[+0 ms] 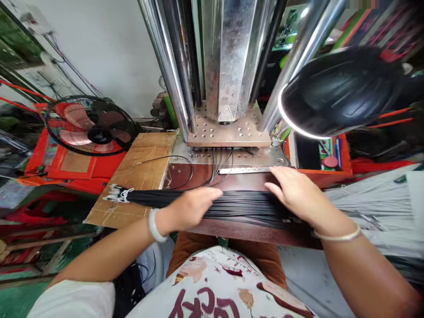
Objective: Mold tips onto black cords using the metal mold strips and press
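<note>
A long bundle of black cables (245,205) lies across the dark red-brown tabletop, its white-tied end (122,194) over to the left. Above the middle of that bundle is my left hand (192,207), fingers curled together and the index pointing right; whatever they hold is hidden under the hand. My right hand (294,190) is over the bundle's right part, thumb apart from the fingers, with fingertips at the right end of a pale metal strip (245,170). Several thin black cables (214,165) run from under the press plate (228,140) past this strip.
Behind the tabletop rises a press with shiny metal columns (172,66). A black lamp (341,92) with a lit rim hangs at the right, above an orange-red tray (346,154). Brown cardboard (149,163) lies at left, near a fan (96,128). Grey cables (374,198) lie far right.
</note>
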The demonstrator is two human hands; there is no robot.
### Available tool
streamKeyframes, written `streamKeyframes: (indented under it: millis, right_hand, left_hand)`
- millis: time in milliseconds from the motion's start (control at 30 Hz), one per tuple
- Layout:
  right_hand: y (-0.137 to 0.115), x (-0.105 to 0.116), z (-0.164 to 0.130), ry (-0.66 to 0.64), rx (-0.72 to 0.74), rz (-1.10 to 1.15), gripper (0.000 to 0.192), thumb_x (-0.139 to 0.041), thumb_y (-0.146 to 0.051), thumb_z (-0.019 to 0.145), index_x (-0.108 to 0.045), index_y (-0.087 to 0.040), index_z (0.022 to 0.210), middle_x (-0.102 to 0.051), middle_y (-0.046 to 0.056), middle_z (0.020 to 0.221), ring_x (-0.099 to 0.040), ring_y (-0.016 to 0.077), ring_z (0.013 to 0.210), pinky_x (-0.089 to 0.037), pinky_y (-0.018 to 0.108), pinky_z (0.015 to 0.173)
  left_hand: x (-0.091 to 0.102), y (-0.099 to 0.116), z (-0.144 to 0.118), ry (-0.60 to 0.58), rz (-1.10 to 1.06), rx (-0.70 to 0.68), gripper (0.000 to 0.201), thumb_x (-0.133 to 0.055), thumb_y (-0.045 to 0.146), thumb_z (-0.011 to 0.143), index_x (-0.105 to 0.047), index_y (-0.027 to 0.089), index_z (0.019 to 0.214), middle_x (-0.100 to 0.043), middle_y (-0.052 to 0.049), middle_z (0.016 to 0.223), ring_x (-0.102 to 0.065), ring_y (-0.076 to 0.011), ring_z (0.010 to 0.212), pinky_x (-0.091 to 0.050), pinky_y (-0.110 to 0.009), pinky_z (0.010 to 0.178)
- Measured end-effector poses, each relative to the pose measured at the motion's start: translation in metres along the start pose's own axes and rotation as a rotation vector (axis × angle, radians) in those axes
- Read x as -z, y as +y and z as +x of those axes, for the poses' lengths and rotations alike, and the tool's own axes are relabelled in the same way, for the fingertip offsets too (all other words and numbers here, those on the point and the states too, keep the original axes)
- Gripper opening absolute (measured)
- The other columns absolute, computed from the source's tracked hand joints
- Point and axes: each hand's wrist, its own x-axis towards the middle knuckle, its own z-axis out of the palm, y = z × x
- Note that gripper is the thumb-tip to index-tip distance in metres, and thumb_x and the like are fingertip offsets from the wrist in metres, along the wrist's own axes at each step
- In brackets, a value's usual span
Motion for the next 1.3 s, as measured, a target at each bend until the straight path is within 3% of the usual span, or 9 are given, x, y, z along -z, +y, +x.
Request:
streamKeyframes:
  millis: [167,267,433,567,700,933,1100,1200,1300]
  right_hand:
    - [-0.054,-0.021,-0.090,0.075,0.054,-0.037,0.071,-0.044,-0.053,0.095,-0.035,-0.004,0.145,-0.043,0.025,0.146,-0.039,0.0369,0.136,-0.034,0.057,0.110]
    - [-0.053,-0.020,-0.116,0.191,-0.039,0.071,0.054,-0.050,-0.039,0.096,-0.042,-0.010,0.141,-0.047,0.021,0.144,-0.041,0.0336,0.135,-0.035,0.054,0.109]
    - [-0.026,-0.007,-0.122,0.506,-0.265,0.229,0.012,-0.059,-0.018,0.090,-0.061,-0.020,0.102,-0.064,0.009,0.100,-0.059,0.0238,0.095,-0.046,0.041,0.087]
    - [-0.019,0.003,-0.108,0.249,-0.062,0.180,0.008,-0.056,-0.015,0.091,-0.062,-0.019,0.087,-0.060,0.006,0.089,-0.052,0.0205,0.084,-0.041,0.037,0.078]
    - [-0.026,0.011,-0.085,-0.030,0.128,0.004,0.017,-0.053,-0.015,0.091,-0.057,-0.017,0.075,-0.056,0.006,0.085,-0.046,0.0214,0.082,-0.035,0.037,0.076]
    - [-0.015,0.021,-0.080,-0.076,0.255,-0.141,0.016,-0.057,-0.014,0.085,-0.053,-0.019,0.070,-0.054,0.006,0.078,-0.046,0.0227,0.078,-0.032,0.038,0.072]
    - [0.002,0.015,-0.098,0.143,0.028,-0.093,0.006,-0.054,-0.017,0.090,-0.060,-0.016,0.089,-0.064,0.009,0.095,-0.056,0.0253,0.091,-0.039,0.040,0.077]
    - [-0.007,-0.002,-0.101,0.431,-0.163,0.134,0.019,-0.058,-0.021,0.090,-0.059,-0.016,0.109,-0.065,0.011,0.105,-0.059,0.0252,0.097,-0.045,0.041,0.085]
    - [-0.018,-0.016,-0.103,0.617,-0.275,0.251,0.024,-0.063,-0.019,0.087,-0.060,-0.018,0.111,-0.066,0.011,0.102,-0.061,0.0248,0.095,-0.048,0.042,0.089]
  left_hand:
    - [-0.050,0.023,0.039,-0.164,0.173,0.014,0.081,-0.056,0.057,0.088,-0.035,0.003,0.146,-0.034,-0.024,0.154,-0.032,-0.0367,0.144,-0.030,-0.051,0.118]
    - [-0.056,0.017,0.047,-0.156,0.204,0.052,0.083,-0.052,0.061,0.088,-0.035,0.005,0.147,-0.032,-0.024,0.154,-0.030,-0.0377,0.145,-0.028,-0.056,0.118]
    - [-0.049,0.003,0.052,-0.089,0.134,0.156,0.059,-0.041,0.043,0.099,-0.039,0.005,0.144,-0.038,-0.023,0.152,-0.038,-0.0329,0.141,-0.037,-0.050,0.115]
    - [-0.046,-0.004,0.063,0.002,0.086,0.231,0.037,-0.040,0.025,0.099,-0.055,0.006,0.126,-0.056,-0.019,0.131,-0.055,-0.0272,0.122,-0.046,-0.045,0.108]
    - [-0.047,-0.010,0.066,0.056,0.068,0.229,0.030,-0.041,0.020,0.098,-0.057,0.008,0.119,-0.057,-0.017,0.121,-0.056,-0.0252,0.114,-0.049,-0.045,0.104]
    - [-0.057,-0.012,0.057,0.075,0.075,0.182,0.032,-0.040,0.024,0.099,-0.054,0.011,0.125,-0.058,-0.016,0.123,-0.055,-0.0258,0.115,-0.049,-0.046,0.103]
    - [-0.048,-0.009,0.061,0.045,0.020,0.267,0.033,-0.038,0.024,0.099,-0.055,0.009,0.123,-0.059,-0.016,0.121,-0.056,-0.0243,0.115,-0.045,-0.042,0.106]
    - [-0.033,-0.008,0.072,-0.164,0.006,0.351,0.036,-0.054,0.038,0.092,-0.057,0.012,0.117,-0.061,-0.013,0.115,-0.060,-0.0251,0.106,-0.048,-0.040,0.097]
    - [-0.017,-0.009,0.088,-0.402,-0.007,0.367,0.029,-0.062,0.043,0.086,-0.061,0.015,0.093,-0.066,-0.009,0.097,-0.062,-0.0235,0.091,-0.049,-0.034,0.083]
